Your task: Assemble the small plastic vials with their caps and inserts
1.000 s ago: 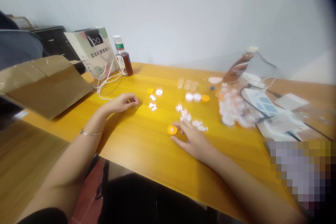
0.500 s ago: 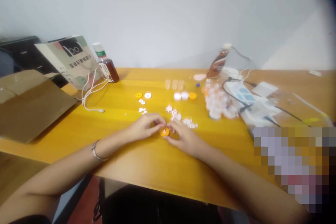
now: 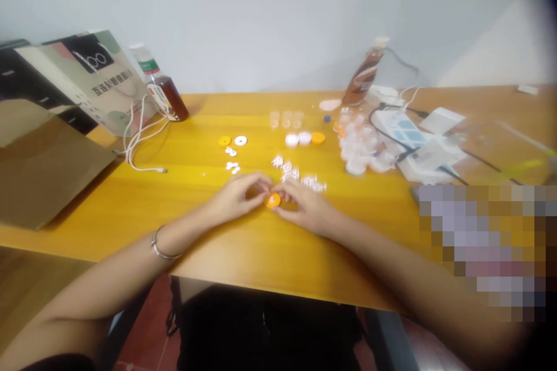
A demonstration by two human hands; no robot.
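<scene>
Near the front of the yellow table, my left hand (image 3: 240,197) and my right hand (image 3: 308,208) meet around a small round orange cap (image 3: 273,201). Fingers of both hands are closed at its rim, and a pale bit shows at its centre. Just beyond my fingers lie several white patterned pieces (image 3: 289,173). To the left are small white pieces (image 3: 232,167), with a yellow ring (image 3: 224,141) and a white ring (image 3: 241,141) behind them. White caps (image 3: 298,139) and another orange cap (image 3: 318,138) sit in a row, three clear cups (image 3: 286,119) behind.
A pile of clear plastic containers (image 3: 361,145) lies right of centre, beside a white power strip (image 3: 402,136) with cables. Two bottles stand at the back, one with dark liquid (image 3: 172,98) and one brown (image 3: 364,78). A paper bag (image 3: 52,168) and white cable (image 3: 134,139) are left.
The whole view has shifted, so the table appears higher in the picture. Both hands still hold the orange cap, which looks tilted slightly differently.
</scene>
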